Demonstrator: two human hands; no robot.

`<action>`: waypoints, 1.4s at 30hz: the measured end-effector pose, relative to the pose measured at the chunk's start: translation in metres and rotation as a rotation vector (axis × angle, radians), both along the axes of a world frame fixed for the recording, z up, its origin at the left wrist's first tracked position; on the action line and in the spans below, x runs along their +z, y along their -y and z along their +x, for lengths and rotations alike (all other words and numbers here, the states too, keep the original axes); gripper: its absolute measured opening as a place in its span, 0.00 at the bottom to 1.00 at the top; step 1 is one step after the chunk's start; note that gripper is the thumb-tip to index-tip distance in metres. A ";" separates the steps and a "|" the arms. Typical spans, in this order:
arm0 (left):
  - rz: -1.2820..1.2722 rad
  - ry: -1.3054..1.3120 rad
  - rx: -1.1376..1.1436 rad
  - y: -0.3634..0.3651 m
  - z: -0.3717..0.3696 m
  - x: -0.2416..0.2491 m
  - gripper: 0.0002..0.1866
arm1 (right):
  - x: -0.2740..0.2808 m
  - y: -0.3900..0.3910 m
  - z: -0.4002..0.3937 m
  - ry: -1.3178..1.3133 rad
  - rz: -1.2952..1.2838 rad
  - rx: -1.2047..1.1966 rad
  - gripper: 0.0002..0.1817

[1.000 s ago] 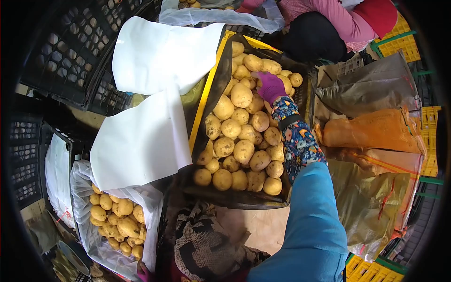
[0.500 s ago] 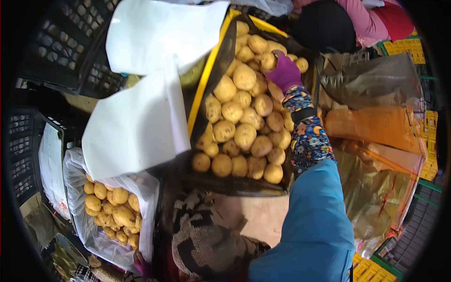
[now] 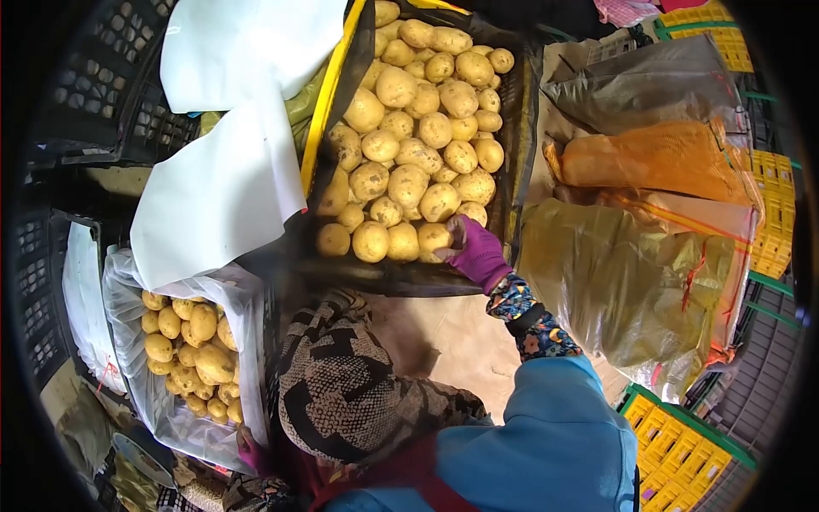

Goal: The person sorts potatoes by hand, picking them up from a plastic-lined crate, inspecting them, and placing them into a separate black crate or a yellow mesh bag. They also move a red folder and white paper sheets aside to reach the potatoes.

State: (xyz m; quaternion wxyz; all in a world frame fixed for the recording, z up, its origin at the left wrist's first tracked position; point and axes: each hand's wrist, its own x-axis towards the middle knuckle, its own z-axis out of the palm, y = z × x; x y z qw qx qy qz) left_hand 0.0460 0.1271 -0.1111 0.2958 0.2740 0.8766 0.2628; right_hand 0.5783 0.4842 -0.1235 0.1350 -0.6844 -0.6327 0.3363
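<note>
A large dark crate with potatoes [image 3: 405, 181] stands in front of me. My right hand [image 3: 478, 253], in a purple glove with a floral cuff, is at its near right corner. Thumb and fingers close around a potato [image 3: 433, 240] in the front row. At lower left, my left hand [image 3: 249, 450], also purple-gloved, is beside the edge of a crate lined with white plastic [image 3: 252, 350], which holds smaller potatoes [image 3: 202, 322]. Most of its fingers are hidden, so its grip cannot be made out.
White sheets [image 3: 217, 192] lie left of the large crate, by its yellow edge [image 3: 328, 102]. Black crates [image 3: 102, 81] stand at far left. Orange [image 3: 657, 162] and olive [image 3: 627, 269] bags lie right, near yellow crates [image 3: 678, 448]. A head in a patterned scarf [image 3: 337, 384] is low centre.
My right hand has moved from the potatoes at the crate's far end to its near right corner. The view has shifted. My left hand stays by the lined crate.
</note>
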 end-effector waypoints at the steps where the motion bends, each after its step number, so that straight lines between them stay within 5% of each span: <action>1: 0.009 -0.002 0.000 0.000 0.000 0.002 0.19 | 0.000 0.000 0.001 0.053 -0.037 0.086 0.25; 4: 0.030 0.003 -0.001 -0.002 0.002 0.003 0.19 | 0.006 -0.004 0.016 0.329 -0.040 0.417 0.21; 8: 0.043 -0.027 0.035 0.026 -0.015 -0.021 0.19 | -0.018 -0.073 0.033 -0.237 -0.057 -0.082 0.15; 10: 0.045 -0.022 0.028 0.008 -0.001 -0.009 0.19 | 0.029 -0.134 0.013 0.163 0.346 -0.113 0.26; 12: 0.022 -0.016 0.042 0.005 -0.001 -0.012 0.19 | 0.029 -0.183 0.010 0.370 0.415 -0.129 0.35; 15: 0.011 -0.017 0.069 0.001 -0.001 -0.015 0.19 | -0.014 -0.243 0.017 0.570 0.166 -0.067 0.41; 19: -0.010 -0.012 0.096 -0.003 -0.001 -0.014 0.19 | -0.030 -0.279 0.036 0.082 0.045 -0.158 0.43; 21: -0.022 -0.010 0.103 -0.004 -0.001 -0.015 0.19 | -0.045 -0.299 0.033 -0.186 0.483 -0.143 0.41; 23: -0.040 -0.007 0.092 -0.005 -0.001 -0.014 0.19 | -0.052 -0.322 0.018 -0.199 0.646 -0.052 0.41; 26: -0.053 0.000 0.087 -0.006 -0.001 -0.014 0.19 | -0.067 -0.350 0.006 -0.153 0.350 0.034 0.30; 27: -0.055 -0.001 0.089 -0.008 -0.001 -0.014 0.19 | -0.081 -0.356 0.007 0.075 0.256 0.064 0.24; 32: -0.063 0.008 0.092 -0.003 0.002 -0.010 0.19 | -0.107 -0.347 0.014 -0.323 0.303 0.028 0.23; 35: -0.059 0.014 0.087 0.002 0.001 -0.008 0.19 | -0.079 -0.324 0.006 -0.136 0.367 -0.175 0.21; 37: -0.046 0.030 0.087 0.004 0.002 -0.004 0.19 | -0.072 -0.289 -0.005 -0.580 0.424 -0.346 0.20; 39: -0.025 0.050 0.050 -0.003 0.002 0.002 0.19 | -0.059 -0.240 -0.013 -0.532 0.420 -0.251 0.20; 41: 0.051 -0.197 -0.270 0.007 -0.002 -0.006 0.18 | -0.046 -0.200 -0.017 -0.446 0.345 -0.214 0.20; 42: -0.010 -0.012 -0.141 0.003 -0.001 0.001 0.15 | -0.041 -0.193 -0.005 -0.355 0.402 -0.107 0.19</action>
